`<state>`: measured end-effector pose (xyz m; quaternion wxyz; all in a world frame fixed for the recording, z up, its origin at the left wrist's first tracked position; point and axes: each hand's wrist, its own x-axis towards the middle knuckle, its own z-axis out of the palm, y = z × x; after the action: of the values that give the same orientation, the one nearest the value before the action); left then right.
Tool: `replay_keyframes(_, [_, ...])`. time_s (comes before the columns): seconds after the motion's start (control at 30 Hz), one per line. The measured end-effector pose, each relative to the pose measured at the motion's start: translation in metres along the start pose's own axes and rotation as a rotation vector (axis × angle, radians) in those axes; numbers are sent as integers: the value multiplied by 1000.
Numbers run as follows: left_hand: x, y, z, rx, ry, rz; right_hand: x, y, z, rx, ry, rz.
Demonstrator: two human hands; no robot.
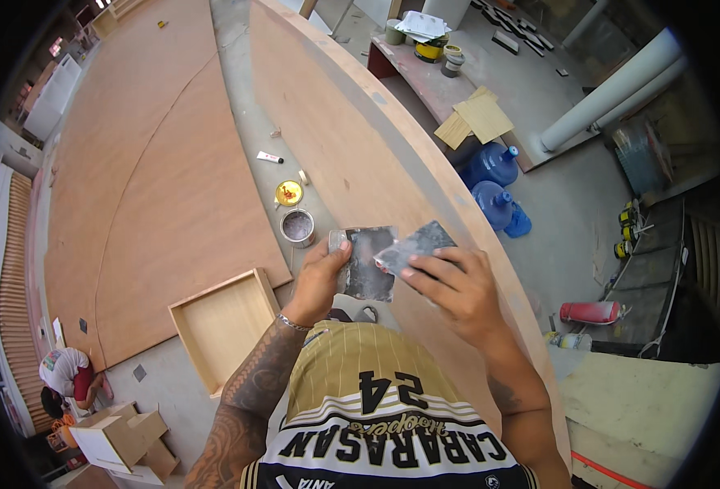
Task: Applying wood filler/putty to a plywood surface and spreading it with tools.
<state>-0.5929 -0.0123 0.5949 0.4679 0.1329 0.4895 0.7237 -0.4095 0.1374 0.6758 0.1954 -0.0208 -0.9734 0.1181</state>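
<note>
A: Two scrapers at frame centre. Left hand point(321, 281) pinches the darker metal scraper point(368, 265); right hand point(450, 285) pinches the grey scraper point(415, 244), blades overlapping.

B: Containers?

A: Open tin point(297, 226) just left of the hands, grey putty inside. Yellow lid point(288, 193) above it. Empty wooden tray point(226, 326) lower left.

B: Around?

A: Curved plywood panel point(352, 147) behind the hands, two blue water jugs point(494, 183) to its right, red canister point(590, 312) far right.
</note>
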Motion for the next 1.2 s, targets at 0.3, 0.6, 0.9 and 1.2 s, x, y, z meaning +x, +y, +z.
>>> replay_keyframes(0.3, [-5, -5, 0, -44, -3, 5, -5, -10, 28, 36, 52, 52])
replay_keyframes(0.6, [-8, -5, 17, -645, -25, -292, -9, -15, 40, 264, 248, 134])
replay_keyframes(0.9, [6, 0, 11, -470, 135, 60, -66, 6, 56, 657, 34, 637])
replay_keyframes(1.2, [-15, -6, 31, 327, 79, 384, -27, -21, 64, 2062, 535, 1025])
